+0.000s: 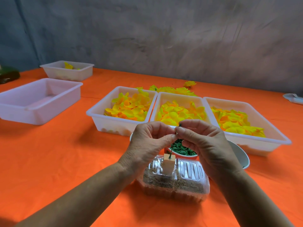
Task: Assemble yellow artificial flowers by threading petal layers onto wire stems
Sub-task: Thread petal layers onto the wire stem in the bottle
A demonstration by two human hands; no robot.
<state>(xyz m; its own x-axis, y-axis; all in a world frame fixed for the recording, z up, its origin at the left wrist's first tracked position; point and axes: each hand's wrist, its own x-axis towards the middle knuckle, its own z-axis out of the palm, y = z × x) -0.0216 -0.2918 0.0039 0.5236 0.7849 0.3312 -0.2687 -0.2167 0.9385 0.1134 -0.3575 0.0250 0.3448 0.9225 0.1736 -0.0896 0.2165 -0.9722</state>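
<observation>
My left hand (150, 141) and my right hand (199, 141) meet fingertip to fingertip above a cup of green plastic pieces (183, 149). Together they pinch a small dark green piece (177, 130); most of it is hidden by the fingers. Below them a thin wire stem (171, 153) stands in a pale wooden block (168, 163), which sits on a clear plastic box (177, 182) filled with sandy material. Behind the hands, three white trays hold loose yellow petal layers: left (129, 106), middle (178, 112), right (236, 120).
An orange cloth (65, 161) covers the table. An empty white tray (37, 100) and a smaller tray with a few petals (67, 69) sit at the far left. Finished yellow flowers (173, 89) lie behind the trays. A white bowl (241, 154) peeks out right of my hands.
</observation>
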